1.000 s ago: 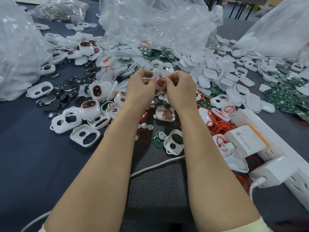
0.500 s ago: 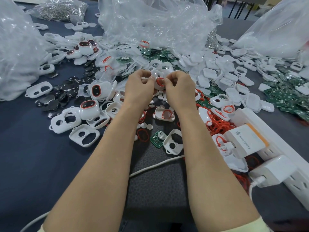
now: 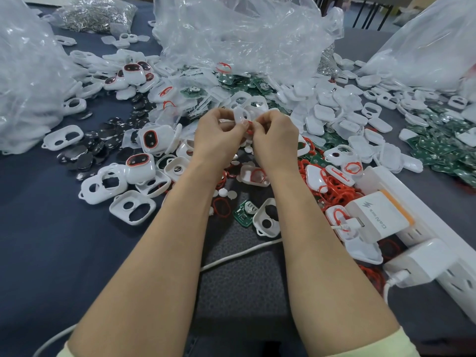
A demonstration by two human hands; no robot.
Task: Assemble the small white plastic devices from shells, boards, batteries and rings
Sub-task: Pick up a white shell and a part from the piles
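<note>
Rim is where my left hand (image 3: pixel 219 141) and right hand (image 3: pixel 275 140) pinch the small white plastic shell (image 3: pixel 243 116): seemingly light, stiff. Its thin red rubber ring (image 3: pixel 249 130) looks stretchy.

Counter (image 3: pixel 38 253) w/ dark blue cloth; dark grey textured mat (image 3: pixel 244 292) at centre, near edge. Beyond far edge, top right: thin black furniture legs (image 3: pixel 371 14). Light soft, even, no hard shadows.
</note>
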